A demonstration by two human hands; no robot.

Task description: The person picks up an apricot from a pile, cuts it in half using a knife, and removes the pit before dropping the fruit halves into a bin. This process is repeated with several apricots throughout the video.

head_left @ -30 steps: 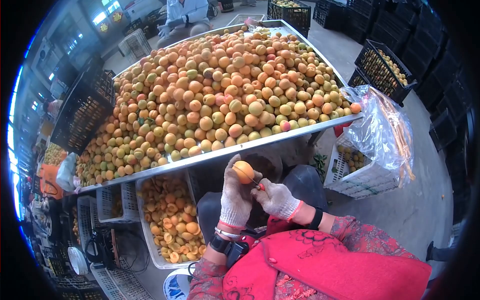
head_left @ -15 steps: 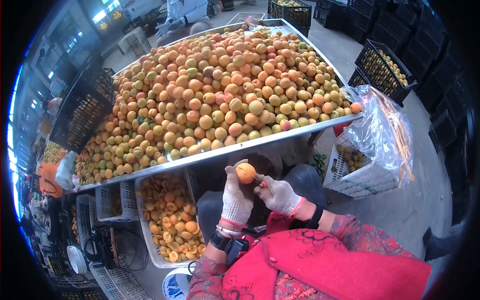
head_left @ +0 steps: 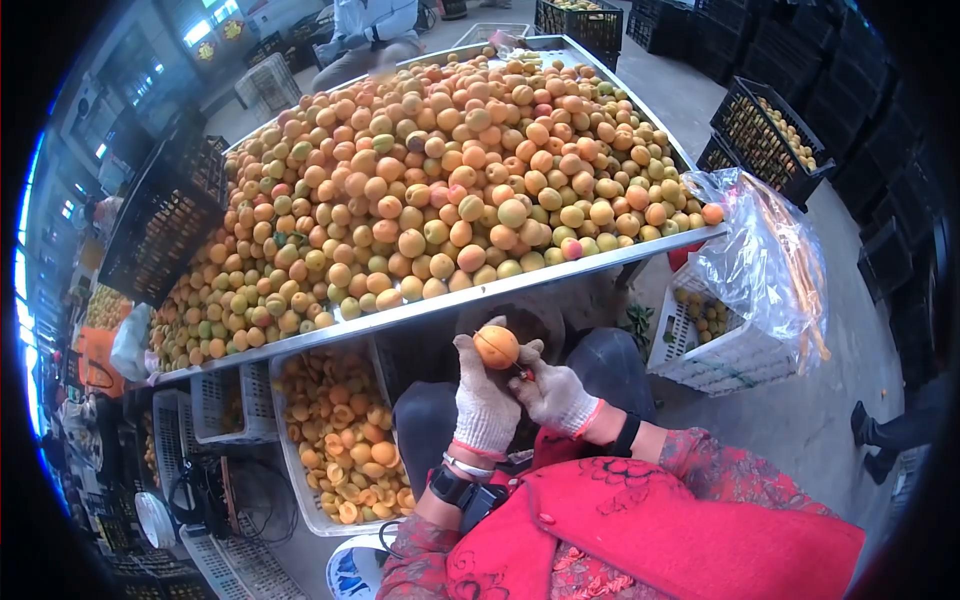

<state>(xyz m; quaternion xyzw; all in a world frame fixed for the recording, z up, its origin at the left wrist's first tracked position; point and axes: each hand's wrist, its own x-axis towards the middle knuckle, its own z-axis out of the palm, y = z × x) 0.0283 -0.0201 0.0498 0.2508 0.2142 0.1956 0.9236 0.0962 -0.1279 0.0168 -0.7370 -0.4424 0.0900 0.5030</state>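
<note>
An orange apricot [head_left: 496, 347] with a dark cut line is held in the gloved fingers of my left hand [head_left: 484, 400]. Close at its right, my right hand [head_left: 556, 392], also gloved, is closed round a small knife [head_left: 525, 373] with a red handle; most of the knife is hidden. Beyond both hands, whole apricots [head_left: 450, 190] are heaped on a metal-edged table [head_left: 480, 297]. To the left of my knees, a white crate [head_left: 300, 490] holds halved apricots [head_left: 350, 450].
A white crate [head_left: 715, 370] with plastic film [head_left: 765, 270] over it stands at the right. Black crates [head_left: 165, 225] flank the table. A person [head_left: 375, 30] sits beyond it, and another person's legs [head_left: 895, 432] show at the right edge. A bucket [head_left: 355, 570] stands by my left arm.
The apricot has shifted slightly right and turned, showing its cut line differently. My left hand has moved right with it. The legs at the right edge have come further into view.
</note>
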